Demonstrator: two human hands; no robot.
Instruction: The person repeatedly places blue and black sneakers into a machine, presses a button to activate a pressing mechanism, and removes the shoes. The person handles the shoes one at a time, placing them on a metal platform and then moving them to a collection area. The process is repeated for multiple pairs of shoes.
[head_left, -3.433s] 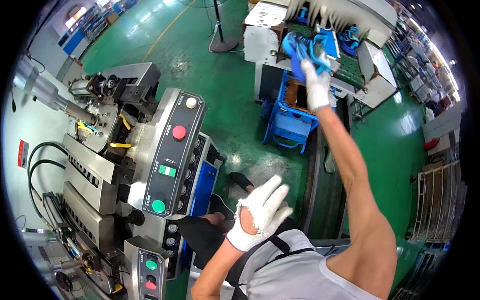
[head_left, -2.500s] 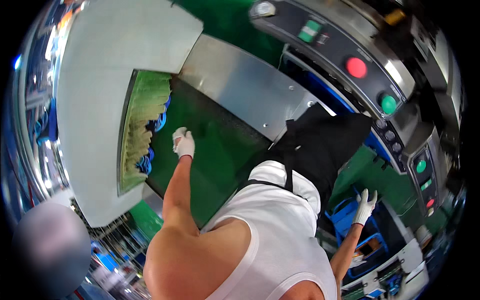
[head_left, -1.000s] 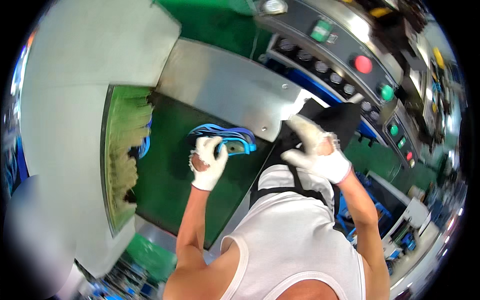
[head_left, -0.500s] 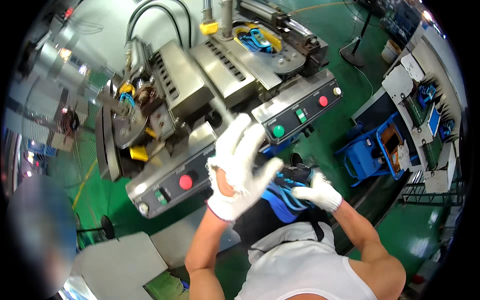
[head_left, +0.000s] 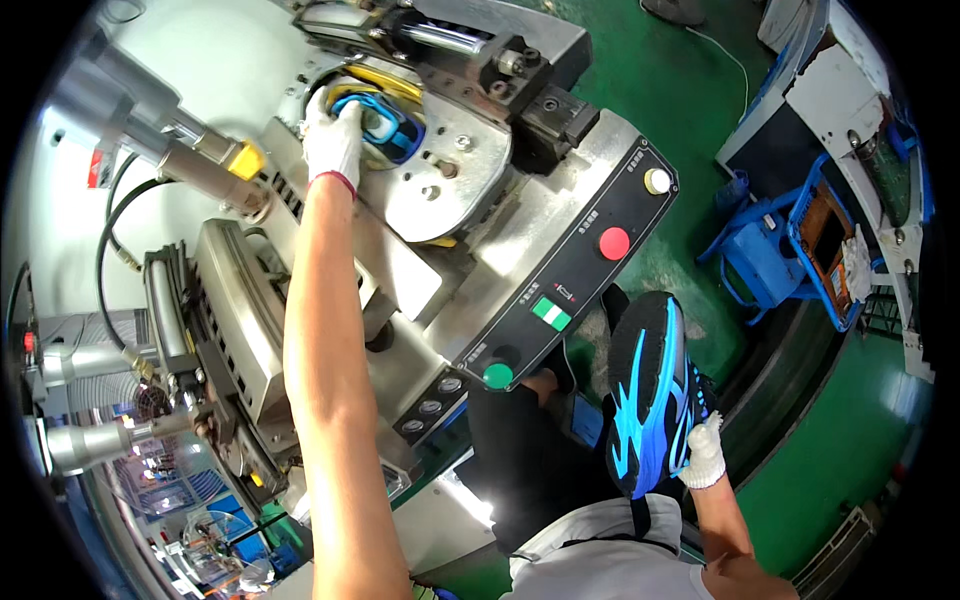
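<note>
My left hand (head_left: 332, 142), in a white knit glove with a red cuff, reaches far out to the machine. Its fingers close on the edge of a blue shoe (head_left: 393, 131), which sits in a yellow-lined opening on the machine's round metal plate (head_left: 440, 195). The glove hides part of this shoe. Low on the right, my gloved right hand (head_left: 705, 455) grips a second shoe (head_left: 648, 390) by its side. That shoe's black sole with bright blue streaks faces up, and the palm is partly hidden behind it.
A control panel (head_left: 585, 260) with red, green and white buttons runs along the machine's near edge. Thick metal cylinders (head_left: 200, 165) stand at the left. A blue chair (head_left: 770, 255) and a bench with dark rollers (head_left: 880, 180) are at the right.
My view has swung toward the machine's right station. My left hand has gone from open in mid-air to the shoe there. My right hand now shows a shoe sole-up.
</note>
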